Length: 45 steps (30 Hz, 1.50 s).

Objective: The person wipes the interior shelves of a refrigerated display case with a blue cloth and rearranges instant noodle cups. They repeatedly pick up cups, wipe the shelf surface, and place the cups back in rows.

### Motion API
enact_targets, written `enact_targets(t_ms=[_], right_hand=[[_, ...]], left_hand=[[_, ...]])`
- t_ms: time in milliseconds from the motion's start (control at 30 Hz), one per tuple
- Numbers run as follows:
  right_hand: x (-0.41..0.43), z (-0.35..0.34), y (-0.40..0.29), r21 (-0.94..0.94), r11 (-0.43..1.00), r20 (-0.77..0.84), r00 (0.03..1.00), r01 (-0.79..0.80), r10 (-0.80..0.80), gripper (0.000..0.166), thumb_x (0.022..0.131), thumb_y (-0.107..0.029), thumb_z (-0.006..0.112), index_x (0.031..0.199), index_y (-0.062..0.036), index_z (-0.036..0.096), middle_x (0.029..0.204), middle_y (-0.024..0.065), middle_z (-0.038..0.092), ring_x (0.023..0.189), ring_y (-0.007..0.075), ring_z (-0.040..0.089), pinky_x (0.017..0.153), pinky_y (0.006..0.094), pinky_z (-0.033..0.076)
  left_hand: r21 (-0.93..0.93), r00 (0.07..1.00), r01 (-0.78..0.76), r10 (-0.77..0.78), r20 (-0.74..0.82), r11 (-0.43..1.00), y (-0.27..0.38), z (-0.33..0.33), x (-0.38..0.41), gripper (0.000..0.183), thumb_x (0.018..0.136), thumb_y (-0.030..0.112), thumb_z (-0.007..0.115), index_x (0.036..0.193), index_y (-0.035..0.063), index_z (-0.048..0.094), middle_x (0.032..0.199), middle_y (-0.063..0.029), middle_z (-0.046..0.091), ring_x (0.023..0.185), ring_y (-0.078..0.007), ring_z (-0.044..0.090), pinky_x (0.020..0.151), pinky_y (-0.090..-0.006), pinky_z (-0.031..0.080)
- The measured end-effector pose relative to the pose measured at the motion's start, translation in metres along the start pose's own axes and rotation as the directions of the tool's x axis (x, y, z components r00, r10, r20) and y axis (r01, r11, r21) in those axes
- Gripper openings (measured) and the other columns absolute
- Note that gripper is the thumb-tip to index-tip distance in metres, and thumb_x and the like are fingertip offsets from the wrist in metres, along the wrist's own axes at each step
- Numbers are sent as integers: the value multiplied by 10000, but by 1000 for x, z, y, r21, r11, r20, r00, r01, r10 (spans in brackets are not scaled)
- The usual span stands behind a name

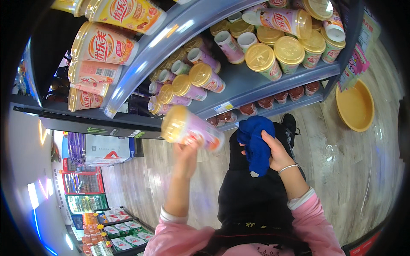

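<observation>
My left hand (185,156) grips a purple milk tea cup (200,132) with a gold lid, blurred by motion and tilted on its side in front of the shelf. In my right hand (277,152) is a bunched blue cloth (257,144), held above my dark-clothed leg, apart from the cup. Ahead, the grey store shelf (237,80) carries several similar gold-lidded cups (261,60); some stand upright, others lie tilted or upside down. One purple cup (282,20) lies on its side across the lids at the back right.
Larger milk tea cups (102,44) fill the upper shelf at left. Brown-filled cups (266,103) line the lowest shelf. A yellow plastic basin (355,107) rests on the wood-look floor (346,163) at right. Stacked boxed goods (126,235) stand in the lower left background.
</observation>
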State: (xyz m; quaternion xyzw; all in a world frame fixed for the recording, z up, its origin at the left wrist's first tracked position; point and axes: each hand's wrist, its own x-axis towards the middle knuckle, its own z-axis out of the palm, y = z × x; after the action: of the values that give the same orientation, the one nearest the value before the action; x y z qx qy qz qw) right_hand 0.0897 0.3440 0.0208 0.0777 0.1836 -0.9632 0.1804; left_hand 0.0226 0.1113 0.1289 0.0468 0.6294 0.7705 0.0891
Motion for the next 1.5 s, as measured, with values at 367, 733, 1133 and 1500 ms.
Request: enact_targets(t_ms=[367, 733, 1133, 1500], right_hand=[[3, 1, -3, -35, 999, -10, 1000, -24, 24, 525, 935, -413, 556, 1289, -30, 494, 1117, 135, 629, 943, 268, 650, 818, 365, 519], [6, -2, -5, -2, 999, -5, 999, -33, 33, 552, 931, -411, 555, 1307, -16, 473, 1145, 150, 608, 976, 295, 634, 847, 390, 507], [7, -7, -10, -35, 999, 6, 1000, -7, 7, 537, 946, -401, 529, 1315, -15, 477, 1165, 147, 608, 982, 280, 634, 855, 388, 507], [8, -4, -5, 3, 999, 5, 999, -42, 42, 535, 944, -404, 534, 1307, -14, 480, 1154, 148, 615, 979, 286, 637, 860, 390, 507]], left_hand=[[458, 920, -205, 330, -210, 865, 65, -94, 162, 444, 806, 141, 741, 1180, 51, 521, 1118, -36, 590, 1027, -139, 569, 921, -309, 418], [639, 866, -321, 490, -101, 699, 57, -134, 283, 560, 815, 88, 736, 1316, 65, 487, 1255, -46, 560, 1159, -162, 530, 1028, -340, 392], [707, 782, -358, 610, -130, 610, 49, -164, 306, 581, 801, 90, 750, 1313, 22, 483, 1268, -72, 558, 1141, -203, 547, 989, -346, 444], [714, 805, -331, 579, -128, 618, 57, -218, 294, 568, 795, 140, 769, 1289, 56, 501, 1253, -51, 563, 1106, -166, 559, 947, -308, 459]])
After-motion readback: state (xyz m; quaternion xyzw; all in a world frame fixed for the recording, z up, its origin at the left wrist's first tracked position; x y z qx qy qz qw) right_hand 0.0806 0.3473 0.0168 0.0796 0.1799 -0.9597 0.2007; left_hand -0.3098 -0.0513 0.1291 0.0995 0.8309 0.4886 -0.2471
